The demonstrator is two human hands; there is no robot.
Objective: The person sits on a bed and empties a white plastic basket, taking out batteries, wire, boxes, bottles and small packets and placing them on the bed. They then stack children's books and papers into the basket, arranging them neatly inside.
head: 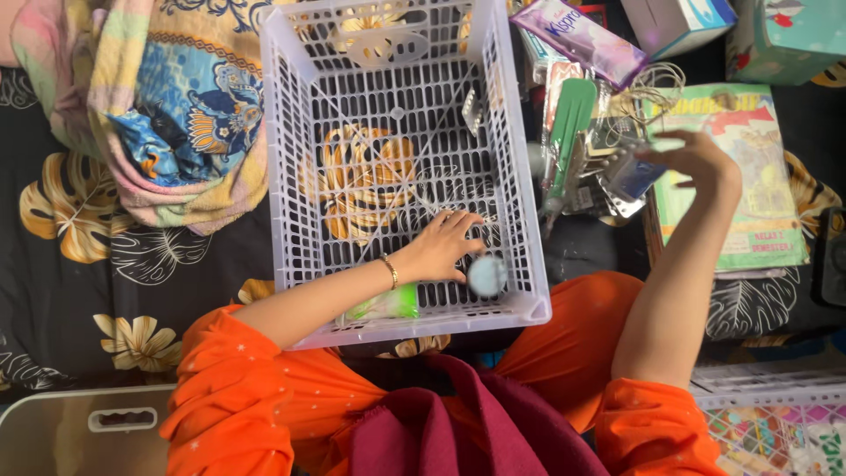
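Maroon cloth [458, 423]; left hand [441, 247] in basket [511, 176].

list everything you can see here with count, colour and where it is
basket: 1, white plastic lattice, centre, on the lap
round container: 1, pale, inside basket by the near wall
green packet: 1, green, inside basket, near corner
folded cloth: 1, multicoloured print, upper left
bedsheet: 1, black with yellow flowers, underneath
purple packet: 1, top, right of basket
green tool: 1, right of basket in the clutter
book: 1, green cover, right
bracelet: 1, gold, left wrist
left hand: inside basket, beside round container
right hand: over the clutter and book, blurred
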